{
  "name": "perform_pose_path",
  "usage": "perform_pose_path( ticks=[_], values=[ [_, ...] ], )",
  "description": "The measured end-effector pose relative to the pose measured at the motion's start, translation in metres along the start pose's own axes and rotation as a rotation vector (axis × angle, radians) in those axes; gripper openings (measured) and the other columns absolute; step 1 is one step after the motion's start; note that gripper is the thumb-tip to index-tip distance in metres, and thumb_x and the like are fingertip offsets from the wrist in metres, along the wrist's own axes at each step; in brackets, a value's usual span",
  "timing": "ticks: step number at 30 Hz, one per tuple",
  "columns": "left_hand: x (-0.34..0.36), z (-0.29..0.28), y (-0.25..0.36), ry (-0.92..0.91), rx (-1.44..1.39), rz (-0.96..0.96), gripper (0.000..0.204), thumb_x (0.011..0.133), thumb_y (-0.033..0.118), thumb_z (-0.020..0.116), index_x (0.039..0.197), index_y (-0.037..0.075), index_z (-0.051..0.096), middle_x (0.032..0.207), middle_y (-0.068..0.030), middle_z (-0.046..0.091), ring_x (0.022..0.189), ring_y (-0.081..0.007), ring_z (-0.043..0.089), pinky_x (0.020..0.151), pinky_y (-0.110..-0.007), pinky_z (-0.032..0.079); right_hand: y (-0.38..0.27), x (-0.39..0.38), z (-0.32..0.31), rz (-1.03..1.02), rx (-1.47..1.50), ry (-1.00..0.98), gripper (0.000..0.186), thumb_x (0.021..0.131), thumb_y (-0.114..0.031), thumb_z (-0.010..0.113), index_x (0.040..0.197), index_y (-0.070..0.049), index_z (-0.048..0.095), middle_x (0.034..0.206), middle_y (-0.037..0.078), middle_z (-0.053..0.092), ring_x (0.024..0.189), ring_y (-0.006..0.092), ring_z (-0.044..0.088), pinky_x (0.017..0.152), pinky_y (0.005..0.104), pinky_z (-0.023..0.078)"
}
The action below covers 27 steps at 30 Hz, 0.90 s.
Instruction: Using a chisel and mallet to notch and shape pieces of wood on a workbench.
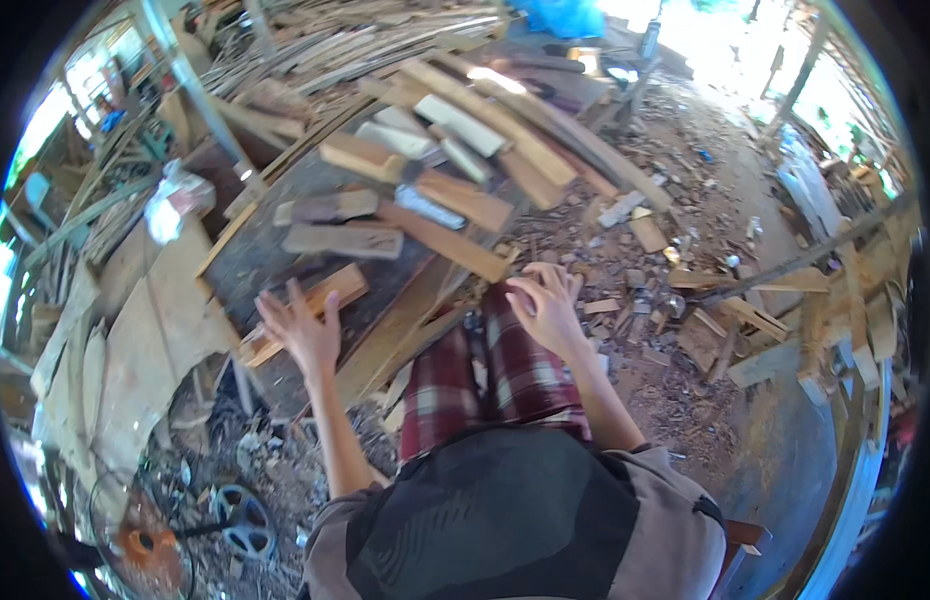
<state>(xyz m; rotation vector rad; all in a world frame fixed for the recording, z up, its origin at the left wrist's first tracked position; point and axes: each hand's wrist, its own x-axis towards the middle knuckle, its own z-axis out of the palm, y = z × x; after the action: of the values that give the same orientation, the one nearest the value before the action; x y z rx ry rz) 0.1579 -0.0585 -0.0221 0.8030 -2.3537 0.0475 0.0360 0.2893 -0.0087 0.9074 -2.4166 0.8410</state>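
Note:
My left hand [303,332] is open, fingers spread, above a short wooden block [343,287] near the left front of the dark workbench [275,262]. Whether the palm touches the block is hard to see. My right hand [550,310] hovers over my right knee, just off the end of a long brown wooden strip [440,238]. Its fingers are loosely bent and I see nothing in them. Two short wooden pieces, a greyish one [343,241] and a darker one [327,207], lie beyond my left hand.
Long planks [495,110] and pale offcuts [460,122] are heaped on the far part of the bench. Wood scraps litter the ground [665,350] at right. A plastic bag [177,200] hangs at left; a spoked wheel [247,522] sits at lower left.

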Motion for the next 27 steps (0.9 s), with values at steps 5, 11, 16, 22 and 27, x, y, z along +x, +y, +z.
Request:
perform_pose_path(
  ticks=[5,11,16,22,27],
  values=[
    [0.002,0.031,-0.035,0.146,0.056,0.012,0.084,0.087,0.057,0.056,0.15,0.012,0.023,0.156,-0.0257,0.004,0.144,-0.0416,0.003,0.11,-0.063,0.009,0.056,0.056,-0.017,0.0,0.12,0.021,0.019,0.082,-0.021,0.068,0.099,-0.013,0.069,0.108,0.008,0.056,0.112,0.0302,0.046,0.094,0.0437,0.033],
    [0.011,0.026,-0.026,0.201,-0.051,0.023,0.091,0.084,0.06,0.057,0.152,0.015,0.016,0.157,-0.023,-0.003,0.145,-0.04,-0.001,0.113,-0.059,0.003,0.163,0.221,-0.018,0.225,0.047,-0.046,0.041,0.087,-0.034,0.062,0.12,-0.01,0.061,0.129,0.025,0.05,0.128,0.0403,0.037,0.108,0.054,0.026],
    [0.014,0.025,-0.02,0.196,-0.087,-0.017,0.089,0.087,0.055,0.055,0.152,0.012,0.013,0.157,-0.0229,-0.003,0.144,-0.0413,-0.001,0.114,-0.056,0.002,0.263,0.344,0.025,0.383,-0.256,-0.14,0.069,0.083,-0.052,0.061,0.14,-0.017,0.042,0.129,0.028,0.05,0.126,0.0445,0.04,0.107,0.0536,0.027],
    [0.014,0.037,-0.026,0.116,-0.113,-0.124,0.078,0.093,0.051,0.047,0.152,0.013,0.014,0.157,-0.0225,-0.002,0.144,-0.0413,-0.002,0.114,-0.056,0.001,0.326,0.408,0.087,0.377,-0.173,-0.288,0.074,0.081,-0.061,0.06,0.141,-0.022,0.043,0.135,0.02,0.05,0.131,0.0406,0.037,0.11,0.0531,0.024],
    [0.015,0.033,-0.032,-0.006,-0.002,-0.17,0.077,0.094,0.055,0.042,0.153,0.015,0.014,0.157,-0.0221,-0.004,0.144,-0.0416,-0.004,0.114,-0.056,-0.001,0.281,0.414,0.106,0.446,-0.361,-0.168,0.044,0.082,-0.048,0.066,0.113,-0.016,0.067,0.125,0.014,0.058,0.123,0.032,0.048,0.104,0.0541,0.028]
  ],
)
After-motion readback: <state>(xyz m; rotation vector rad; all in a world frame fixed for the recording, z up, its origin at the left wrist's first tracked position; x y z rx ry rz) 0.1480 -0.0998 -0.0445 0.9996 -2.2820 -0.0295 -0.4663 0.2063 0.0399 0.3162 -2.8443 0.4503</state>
